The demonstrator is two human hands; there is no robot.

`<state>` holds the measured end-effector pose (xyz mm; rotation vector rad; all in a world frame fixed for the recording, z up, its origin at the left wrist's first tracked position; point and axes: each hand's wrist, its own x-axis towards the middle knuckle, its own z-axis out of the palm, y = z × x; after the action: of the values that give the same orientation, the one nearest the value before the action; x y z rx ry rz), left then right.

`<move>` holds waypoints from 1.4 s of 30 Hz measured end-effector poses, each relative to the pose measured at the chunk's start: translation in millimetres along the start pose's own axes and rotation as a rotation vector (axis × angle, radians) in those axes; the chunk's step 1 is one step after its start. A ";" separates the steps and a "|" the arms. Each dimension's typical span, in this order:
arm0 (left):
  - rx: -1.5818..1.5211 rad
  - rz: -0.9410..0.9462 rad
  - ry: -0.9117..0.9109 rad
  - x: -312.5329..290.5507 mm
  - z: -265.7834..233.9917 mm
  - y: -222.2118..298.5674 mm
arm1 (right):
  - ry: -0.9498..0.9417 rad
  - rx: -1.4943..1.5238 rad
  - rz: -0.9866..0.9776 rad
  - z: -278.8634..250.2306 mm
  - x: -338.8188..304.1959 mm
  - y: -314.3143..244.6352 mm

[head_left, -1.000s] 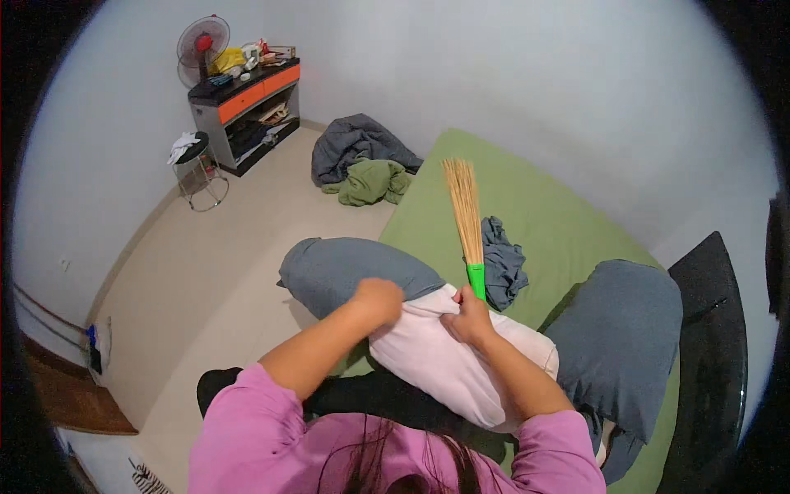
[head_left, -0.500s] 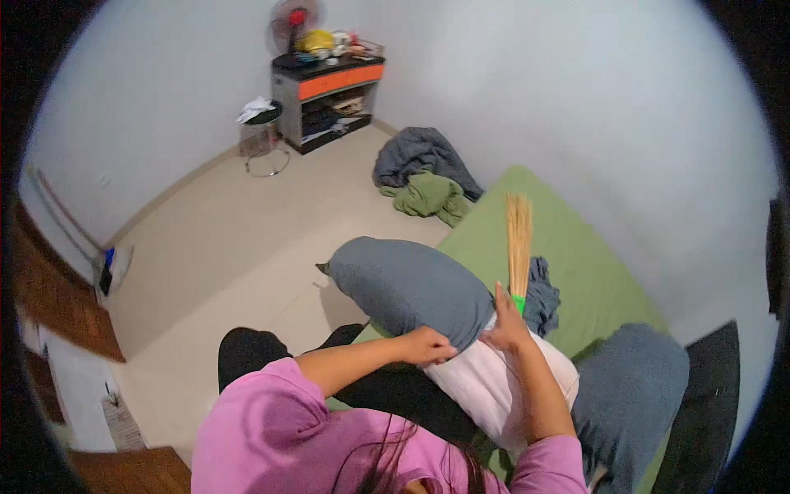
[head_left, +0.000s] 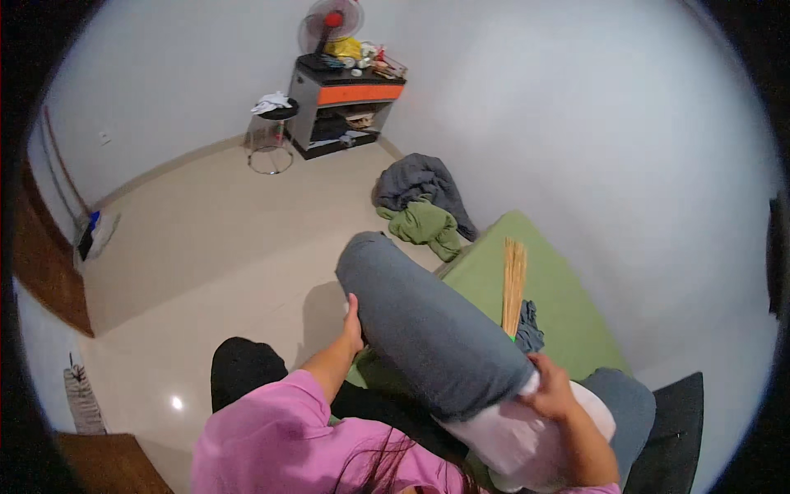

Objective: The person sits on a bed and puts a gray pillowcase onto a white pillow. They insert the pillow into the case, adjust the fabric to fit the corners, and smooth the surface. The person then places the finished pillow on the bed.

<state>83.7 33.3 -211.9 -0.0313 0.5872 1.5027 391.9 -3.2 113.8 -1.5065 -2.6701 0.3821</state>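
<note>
Across my lap lies a long white pillow [head_left: 535, 445], its far part covered by a grey pillowcase [head_left: 428, 329]. My left hand [head_left: 354, 325] holds the side of the grey case near its far end, thumb up, with the other fingers partly hidden. My right hand [head_left: 550, 387] is closed at the case's open edge, where bare white pillow shows beside it. Just beyond that hand a straw broom [head_left: 513, 284] lies on the green-sheeted bed [head_left: 568, 317], next to a crumpled grey cloth [head_left: 530, 328].
Another grey pillow [head_left: 638, 403] rests at the right by a dark headboard [head_left: 679, 432]. Heaped grey bedding [head_left: 420, 181] and green cloth [head_left: 424, 222] lie past the bed's far end. A stool [head_left: 271, 140] stands beside a cabinet [head_left: 350, 95] bearing a fan [head_left: 331, 25].
My left hand has moved from the case's open edge out to its far side. The case now covers more of the pillow's length, and my right hand has shifted lower right.
</note>
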 end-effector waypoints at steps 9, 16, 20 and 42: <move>0.374 -0.412 -0.207 -28.8 49.4 -54.8 | -1.266 0.238 0.267 -89.0 -34.5 -15.7; 1.042 -0.049 -0.594 -112.4 127.4 -73.7 | 0.294 0.100 -0.140 29.7 91.1 33.1; 1.030 -0.155 -0.444 -85.9 89.0 -88.0 | 0.541 0.458 0.144 152.4 111.9 129.2; 1.338 0.361 -0.695 -60.8 94.0 -116.3 | 0.394 0.204 -0.125 142.5 68.1 147.7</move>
<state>227.8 1.2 -146.5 1.6169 0.9266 1.0724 456.1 100.7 -64.7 -1.2045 -2.3230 0.3019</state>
